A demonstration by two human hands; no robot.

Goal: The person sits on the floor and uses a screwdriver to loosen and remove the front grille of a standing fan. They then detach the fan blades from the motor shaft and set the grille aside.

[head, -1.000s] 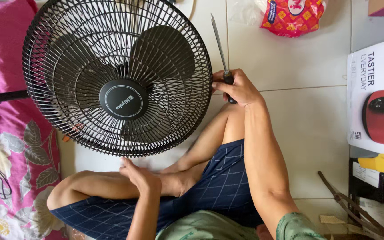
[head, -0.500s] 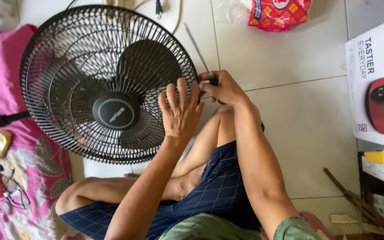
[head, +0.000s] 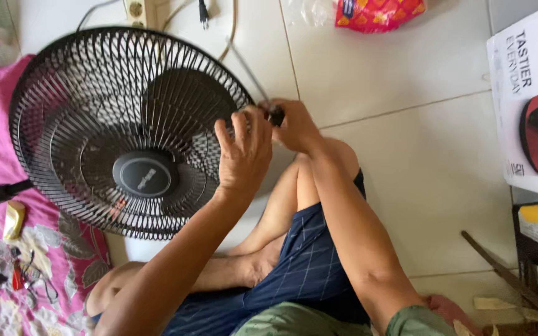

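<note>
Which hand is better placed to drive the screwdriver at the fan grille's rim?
Right: the right hand already grips the screwdriver at the fan grille rim, while the left hand lies spread on the wires.

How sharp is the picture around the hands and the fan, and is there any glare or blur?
Head view: even daylight, no harsh glare on the floor tiles; the fan grille is crisp, the left hand and right hand slightly soft, the screwdriver shaft smeared.
</note>
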